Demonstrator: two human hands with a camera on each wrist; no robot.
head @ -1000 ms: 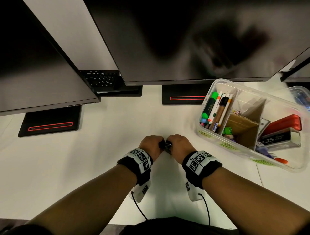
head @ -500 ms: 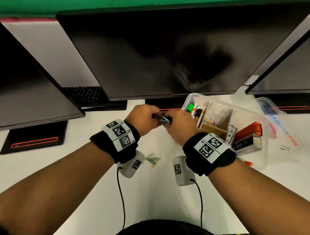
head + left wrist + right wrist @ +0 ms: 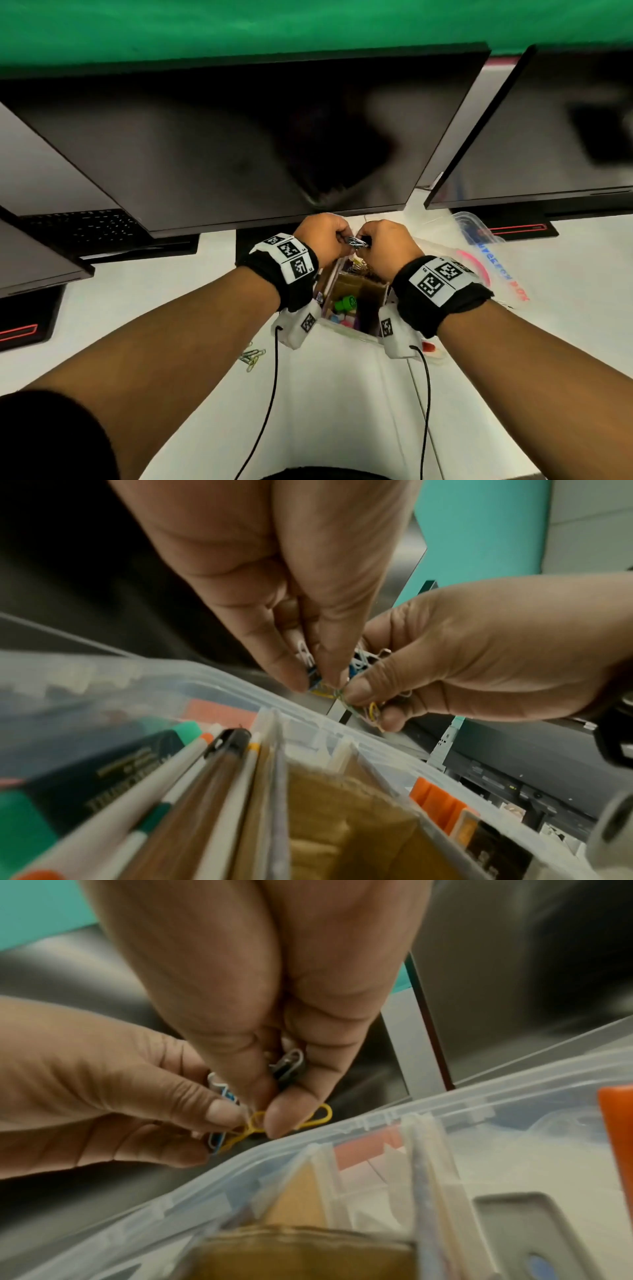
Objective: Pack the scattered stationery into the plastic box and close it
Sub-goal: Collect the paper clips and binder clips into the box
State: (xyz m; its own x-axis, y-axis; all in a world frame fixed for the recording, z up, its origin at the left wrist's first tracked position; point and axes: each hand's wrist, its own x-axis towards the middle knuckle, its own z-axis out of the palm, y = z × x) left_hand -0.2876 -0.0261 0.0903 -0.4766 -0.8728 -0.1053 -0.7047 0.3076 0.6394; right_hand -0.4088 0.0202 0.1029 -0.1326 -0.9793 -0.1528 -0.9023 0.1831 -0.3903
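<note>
Both hands meet above the plastic box: left hand and right hand each pinch a tangle of coloured paper clips at the fingertips. Judged light, springy and slippery wire; best gripped as a bunch. More paper clips lie on the desk. Lid lettering is blurred, unreadable.

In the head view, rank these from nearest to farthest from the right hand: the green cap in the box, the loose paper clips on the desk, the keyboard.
1. Green cap, in the box, below the right hand.
2. Loose paper clips, on the desk, lower left.
3. Keyboard, far left under the monitors.
</note>
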